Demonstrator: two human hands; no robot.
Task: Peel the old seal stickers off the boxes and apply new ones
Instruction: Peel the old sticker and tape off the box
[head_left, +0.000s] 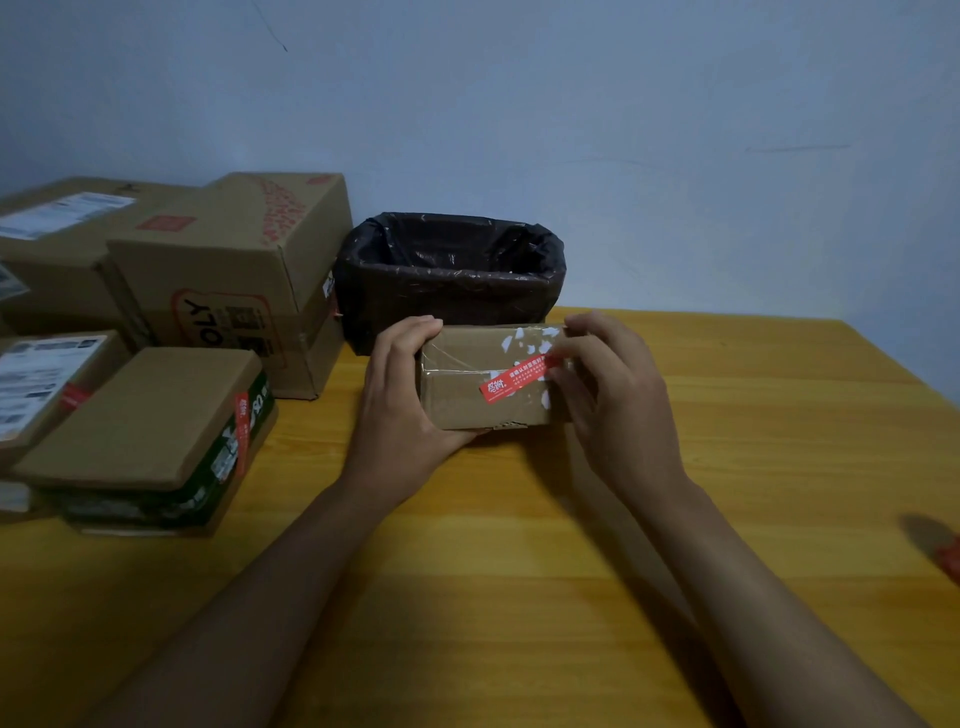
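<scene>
Cardboard, small, brown and tape-wrapped, makes up the box (485, 376) standing on the yellow wooden table (675, 493) just in front of the bin lined with a black plastic bag (449, 273), and the left hand (397, 410) grips the box's left end with curled fingers while the right hand (615, 395) pinches the right end of the red seal sticker (514, 384) with white Chinese print, too small to read, that runs slantwise over the box's front edge among white scraps of label. Left of the bin stand stacked brown cartons, the nearest (234, 275) printed upside down with red letters reading "OLY", and a flat brown carton with a green side (156, 436) carries its own red seal sticker (241, 415).
</scene>
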